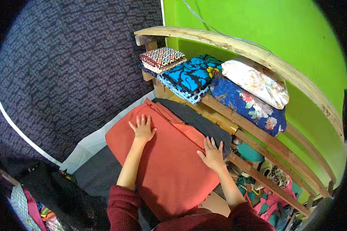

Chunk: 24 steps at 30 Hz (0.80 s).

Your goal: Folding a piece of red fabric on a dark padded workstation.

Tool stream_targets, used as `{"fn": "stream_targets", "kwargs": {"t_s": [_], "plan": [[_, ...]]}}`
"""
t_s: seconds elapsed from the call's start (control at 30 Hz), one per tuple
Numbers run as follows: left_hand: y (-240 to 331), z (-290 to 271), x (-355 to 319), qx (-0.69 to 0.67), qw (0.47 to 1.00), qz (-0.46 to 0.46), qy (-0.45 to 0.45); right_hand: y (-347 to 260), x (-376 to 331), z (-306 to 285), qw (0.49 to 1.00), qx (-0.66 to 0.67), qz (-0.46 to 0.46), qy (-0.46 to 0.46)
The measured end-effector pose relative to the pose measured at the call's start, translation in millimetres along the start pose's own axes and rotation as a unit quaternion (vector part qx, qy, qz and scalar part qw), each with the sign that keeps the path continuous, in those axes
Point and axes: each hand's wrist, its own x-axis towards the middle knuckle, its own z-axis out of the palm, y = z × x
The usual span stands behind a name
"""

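A coral-red cloth (173, 165) lies spread out in front of me, its far edge folded over in layers. On its upper left part my left hand (144, 130) rests flat, fingers spread. My right hand (213, 154) lies palm down near the cloth's right edge, its fingers stretched toward the folded strip. Neither hand grips anything. Beneath the coral cloth is a dark grey cloth (204, 119), showing along the far side and again at the left.
Folded fabrics, including a blue-and-black patterned stack (189, 79) and a white floral bundle (254, 82), sit on a wooden slatted rack (266, 142). Dark patterned fabric (85, 69) hangs at left. Mixed cloths (266, 200) lie beneath the rack. A green wall (281, 23) stands behind.
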Motion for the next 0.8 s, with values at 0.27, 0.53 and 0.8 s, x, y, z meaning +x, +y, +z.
{"fn": "stream_targets", "kwargs": {"t_s": [0.27,0.53,0.8], "plan": [[98,-63,-96,0.022,0.982,0.185,0.012,29,-7,32,0.967,0.101,-0.076,0.221],[107,-8,-39,-0.020,0.984,0.177,0.024,19,-10,27,0.979,0.018,-0.151,0.138],[107,-23,-22,0.060,0.979,0.195,0.000,5,2,26,0.989,0.042,-0.067,0.123]]}}
